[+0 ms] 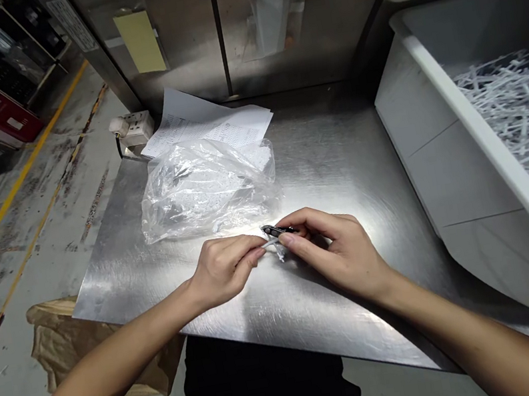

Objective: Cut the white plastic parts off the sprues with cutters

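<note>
Steel panels [192, 41] stand upright along the far side, a yellow sheet [140, 41] fixed to the left one. Before them spreads the metal worktop [331, 146], scuffed and shining under the light. To the right sits a big pale bin [447, 167], heaped inside with thin white branching sticks [525, 120]. Below the worktop's near left corner I see a crumpled brown bag [71, 345], partly behind the person's left forearm. On the worktop, just beyond the hands, lies a clear plastic bag [202, 188] with a mass of tiny whitish bits inside. Printed papers [207, 130] lie at its far side, partly under it, and a white socket block [138, 128] with a plug in it stands at the far left corner.

The person's two hands nearly meet over the middle of the near part of the worktop. The left hand [228, 265] has its grip pinched narrow, thumb against fingers, on the end of a white piece [271, 243]. The right hand [338, 246] has its grip closed round a small dark tool [275, 231], whose tip points toward the left hand. That white piece is between the hands, just beside the tool, a little branching part hanging below; whether the tool's tip touches it I cannot tell.
</note>
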`<move>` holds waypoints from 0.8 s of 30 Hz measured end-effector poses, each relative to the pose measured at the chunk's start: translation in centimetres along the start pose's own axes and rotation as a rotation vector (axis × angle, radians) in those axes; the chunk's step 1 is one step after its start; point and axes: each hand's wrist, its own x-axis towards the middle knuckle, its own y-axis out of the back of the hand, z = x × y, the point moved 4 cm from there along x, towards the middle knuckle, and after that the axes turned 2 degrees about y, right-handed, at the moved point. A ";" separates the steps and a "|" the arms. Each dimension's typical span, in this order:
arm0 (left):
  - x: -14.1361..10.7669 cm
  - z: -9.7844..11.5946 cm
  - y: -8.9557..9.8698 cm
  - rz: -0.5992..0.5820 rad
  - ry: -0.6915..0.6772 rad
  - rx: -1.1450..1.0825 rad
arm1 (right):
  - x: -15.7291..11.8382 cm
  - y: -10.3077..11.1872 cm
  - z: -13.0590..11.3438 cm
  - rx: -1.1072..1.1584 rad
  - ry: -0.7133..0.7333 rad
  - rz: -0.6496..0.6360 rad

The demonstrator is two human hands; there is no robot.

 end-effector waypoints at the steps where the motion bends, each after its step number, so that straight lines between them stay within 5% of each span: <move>1: 0.0 0.0 0.0 -0.001 -0.006 -0.002 | 0.0 0.0 0.0 -0.003 0.001 0.001; 24: -0.2 -0.1 -0.2 0.008 0.010 0.055 | -0.1 -0.5 0.7 0.043 -0.079 0.040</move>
